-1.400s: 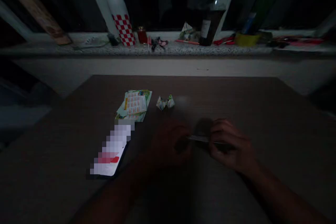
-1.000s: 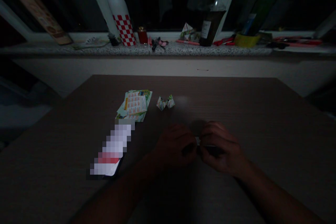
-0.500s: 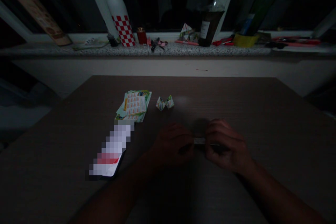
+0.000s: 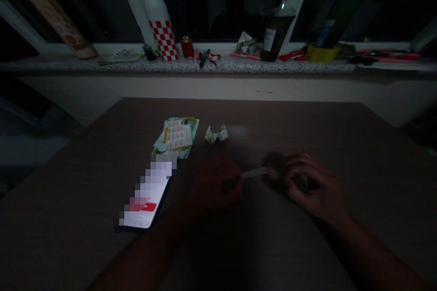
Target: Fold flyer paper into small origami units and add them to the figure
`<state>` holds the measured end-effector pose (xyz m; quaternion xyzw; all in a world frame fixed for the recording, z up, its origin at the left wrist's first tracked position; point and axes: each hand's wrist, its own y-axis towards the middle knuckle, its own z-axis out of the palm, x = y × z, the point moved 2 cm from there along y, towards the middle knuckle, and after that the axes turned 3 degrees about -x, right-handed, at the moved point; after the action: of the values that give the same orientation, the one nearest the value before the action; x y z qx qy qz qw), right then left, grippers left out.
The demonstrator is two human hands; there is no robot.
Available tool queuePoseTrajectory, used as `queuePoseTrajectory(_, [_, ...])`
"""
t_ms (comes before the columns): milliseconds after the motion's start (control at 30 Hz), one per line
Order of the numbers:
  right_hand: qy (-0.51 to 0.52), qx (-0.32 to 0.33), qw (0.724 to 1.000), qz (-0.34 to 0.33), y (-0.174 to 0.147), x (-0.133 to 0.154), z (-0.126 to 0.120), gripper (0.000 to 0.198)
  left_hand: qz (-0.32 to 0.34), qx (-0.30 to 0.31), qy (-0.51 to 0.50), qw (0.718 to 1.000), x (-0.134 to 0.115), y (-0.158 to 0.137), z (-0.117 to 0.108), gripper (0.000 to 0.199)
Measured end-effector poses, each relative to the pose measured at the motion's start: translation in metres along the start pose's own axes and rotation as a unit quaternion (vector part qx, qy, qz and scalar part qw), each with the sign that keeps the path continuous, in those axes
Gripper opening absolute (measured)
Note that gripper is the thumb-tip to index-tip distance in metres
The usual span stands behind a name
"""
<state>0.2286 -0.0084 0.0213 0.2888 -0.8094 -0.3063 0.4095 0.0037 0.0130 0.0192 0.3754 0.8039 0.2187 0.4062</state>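
Observation:
Near the middle of the table, my left hand (image 4: 218,184) is closed on one end of a narrow folded paper strip (image 4: 255,173). The pale strip sticks out to the right of the fingers, and the part inside the hand is hidden. My right hand (image 4: 314,184) is off to the right, apart from the strip's free end. Its fingers are loosely curled, thumb close to the forefinger, with nothing visible between them. Beyond my left hand sits a small folded paper piece (image 4: 216,134) with two pointed halves. A stack of printed paper sheets (image 4: 177,136) lies left of it.
A lit phone (image 4: 146,200), partly pixelated, lies on the table (image 4: 307,127) left of my left arm. Along the granite windowsill (image 4: 235,67) stand a red-checkered white bottle (image 4: 164,36), a red jar (image 4: 187,47), a dark cup (image 4: 272,38) and a green bottle (image 4: 343,9).
My right hand has let go of the paper strip and moved right. The strip, still in my left hand, now shows more of its length and tilts slightly up to the right.

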Motion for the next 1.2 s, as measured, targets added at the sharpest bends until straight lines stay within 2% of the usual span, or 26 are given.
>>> queuePoseTrajectory(133, [0.011,0.014,1.0,0.02,-0.003,0.001,0.007,0.014,-0.134,-0.005,-0.075,0.988,0.001,-0.004,0.004,0.002])
queuePoseTrajectory(200, [0.011,0.02,0.999,0.039,-0.006,-0.001,0.009,0.016,-0.229,-0.04,-0.149,0.961,0.005,-0.007,0.008,0.003])
queuePoseTrajectory(267, [0.013,0.015,0.998,0.065,-0.01,-0.005,0.01,0.021,-0.331,-0.084,-0.25,0.906,0.011,-0.009,0.014,0.008])
queuePoseTrajectory(333, [0.014,0.001,0.996,0.083,-0.014,-0.008,0.01,0.029,-0.412,-0.125,-0.355,0.83,0.016,-0.01,0.021,0.013])
queuePoseTrajectory(400, [0.013,-0.017,0.996,0.083,-0.017,-0.009,0.012,0.039,-0.471,-0.151,-0.435,0.753,0.018,-0.01,0.028,0.016])
queuePoseTrajectory(467, [0.007,-0.025,0.997,0.07,-0.02,-0.01,0.014,0.047,-0.512,-0.148,-0.488,0.691,0.016,-0.009,0.033,0.014])
queuePoseTrajectory(533, [-0.002,-0.025,0.998,0.052,-0.02,-0.009,0.016,0.052,-0.542,-0.121,-0.517,0.651,0.012,-0.01,0.038,0.012])
queuePoseTrajectory(633, [0.004,-0.003,1.0,0.027,-0.018,-0.005,0.019,0.051,-0.57,-0.065,-0.526,0.627,0.006,-0.013,0.044,0.012])
queuePoseTrajectory(700, [0.026,0.016,0.999,0.011,-0.014,-0.001,0.019,0.044,-0.574,-0.033,-0.517,0.634,0.004,-0.015,0.047,0.011])
queuePoseTrajectory(767, [0.042,0.024,0.999,-0.003,-0.011,0.002,0.018,0.034,-0.563,-0.012,-0.478,0.674,0.005,-0.016,0.046,0.01])
queuePoseTrajectory(867, [0.045,0.025,0.999,-0.007,-0.007,0.004,0.018,0.025,-0.494,0.004,-0.356,0.793,0.007,-0.014,0.036,0.009])
queuePoseTrajectory(933, [0.039,0.023,0.999,0.003,-0.007,0.004,0.018,0.023,-0.405,0.008,-0.296,0.865,0.005,-0.013,0.027,0.021])
queuePoseTrajectory(1000, [0.034,0.021,0.999,0.017,-0.007,0.003,0.019,0.02,-0.291,-0.001,-0.274,0.917,0.0,-0.012,0.019,0.027])
queuePoseTrajectory(1100, [0.024,0.019,0.999,0.032,-0.008,0.002,0.02,0.015,-0.184,0.021,-0.254,0.949,-0.007,-0.013,0.016,0.032])
queuePoseTrajectory(1200, [0.017,0.025,0.999,0.042,-0.009,0.002,0.02,0.011,-0.176,0.035,-0.225,0.958,-0.011,-0.013,0.02,0.032])
